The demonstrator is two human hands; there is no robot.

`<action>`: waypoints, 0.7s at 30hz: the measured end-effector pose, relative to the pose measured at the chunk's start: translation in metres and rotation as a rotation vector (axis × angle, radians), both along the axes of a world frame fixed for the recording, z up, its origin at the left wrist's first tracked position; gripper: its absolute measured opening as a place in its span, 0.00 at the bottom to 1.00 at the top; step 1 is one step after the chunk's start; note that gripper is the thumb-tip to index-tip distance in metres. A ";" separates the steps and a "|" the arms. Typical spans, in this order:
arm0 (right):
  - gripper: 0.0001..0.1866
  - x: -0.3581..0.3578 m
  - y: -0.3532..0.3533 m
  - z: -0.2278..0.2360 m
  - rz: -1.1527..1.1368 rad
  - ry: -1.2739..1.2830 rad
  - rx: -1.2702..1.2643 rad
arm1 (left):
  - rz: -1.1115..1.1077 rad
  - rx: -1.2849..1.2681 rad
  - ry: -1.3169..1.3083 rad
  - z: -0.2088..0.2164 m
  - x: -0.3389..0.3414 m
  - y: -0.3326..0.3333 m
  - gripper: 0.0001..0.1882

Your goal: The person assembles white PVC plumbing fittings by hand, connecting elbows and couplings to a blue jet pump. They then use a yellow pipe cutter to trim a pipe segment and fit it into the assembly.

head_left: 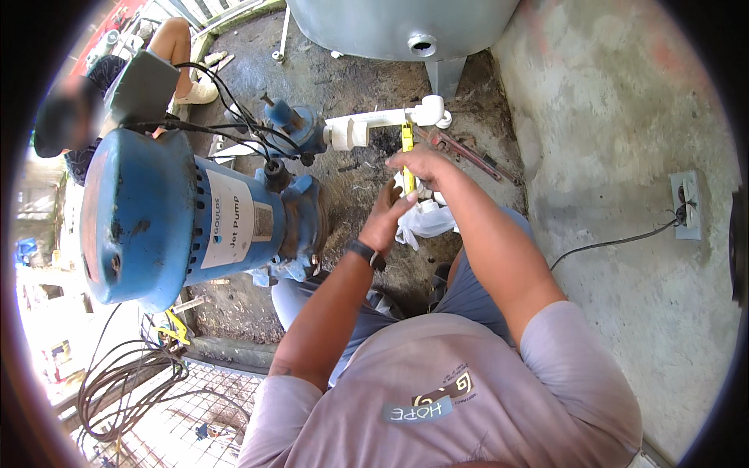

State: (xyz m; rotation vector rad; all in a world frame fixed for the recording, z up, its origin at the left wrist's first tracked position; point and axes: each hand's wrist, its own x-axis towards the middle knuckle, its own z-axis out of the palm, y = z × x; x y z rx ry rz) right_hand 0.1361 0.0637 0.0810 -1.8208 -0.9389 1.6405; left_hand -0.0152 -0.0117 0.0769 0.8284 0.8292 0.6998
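A yellow measuring tape (408, 140) stands as a narrow strip between my hands, its far end against the white plastic pipe (382, 118). Fingers of my right hand (425, 165) are closed around its middle. Lower down, my left hand (382, 218) has its thumb and fingers at the tape's near end; the exact grip is partly hidden. The pipe runs from the blue pump's outlet (308, 131) to a white elbow fitting (428, 111). Below my hands lies a white plastic bag (427, 222) with white fittings (429, 206). A red pipe wrench (476, 156) rests on the ground to the right.
A large blue pump motor (140, 218) with black cables fills the left. Behind it sits another person (168, 47). A grey tank (390, 23) stands at the far side. A concrete wall (624, 117) with an outlet box (686, 204) borders the right. Coiled cable (117, 390) lies lower left.
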 end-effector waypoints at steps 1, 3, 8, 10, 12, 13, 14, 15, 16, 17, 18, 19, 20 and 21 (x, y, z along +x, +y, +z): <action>0.24 0.002 0.005 0.003 0.038 -0.003 -0.020 | 0.020 0.054 0.021 0.002 -0.003 -0.006 0.50; 0.35 0.010 0.013 0.009 0.111 -0.011 -0.062 | -0.070 0.040 0.143 0.028 -0.016 -0.023 0.48; 0.47 0.013 0.020 0.016 0.064 0.000 -0.054 | -0.260 0.161 0.102 0.100 -0.054 -0.050 0.47; 0.49 0.012 0.012 0.039 0.094 0.059 -0.054 | -0.290 0.264 0.067 0.135 -0.068 -0.054 0.48; 0.53 0.012 0.001 0.048 0.132 0.079 -0.076 | -0.314 0.424 0.027 0.165 -0.083 -0.058 0.51; 0.54 0.014 -0.003 0.041 0.135 0.050 -0.110 | -0.297 0.541 -0.005 0.181 -0.088 -0.058 0.51; 0.54 0.019 -0.009 0.038 0.146 0.095 -0.100 | -0.312 0.599 -0.002 0.196 -0.096 -0.054 0.51; 0.54 0.022 -0.016 0.039 0.159 0.141 -0.088 | -0.326 0.659 0.004 0.212 -0.104 -0.052 0.52; 0.52 0.023 -0.022 0.041 0.123 0.159 -0.056 | -0.268 0.718 -0.058 0.223 -0.106 -0.054 0.52; 0.50 0.025 -0.028 0.045 0.086 0.177 -0.024 | -0.212 0.777 -0.122 0.232 -0.109 -0.057 0.52; 0.47 0.025 -0.033 0.048 0.053 0.198 0.007 | -0.198 0.914 -0.207 0.240 -0.108 -0.052 0.49; 0.45 0.031 -0.037 0.047 0.014 0.197 0.035 | -0.190 1.049 -0.311 0.245 -0.105 -0.044 0.47; 0.43 0.037 -0.041 0.044 -0.025 0.197 0.064 | -0.182 1.174 -0.418 0.251 -0.102 -0.037 0.44; 0.40 0.041 -0.045 0.041 -0.066 0.188 0.096 | -0.149 1.079 -0.446 0.259 -0.099 -0.049 0.39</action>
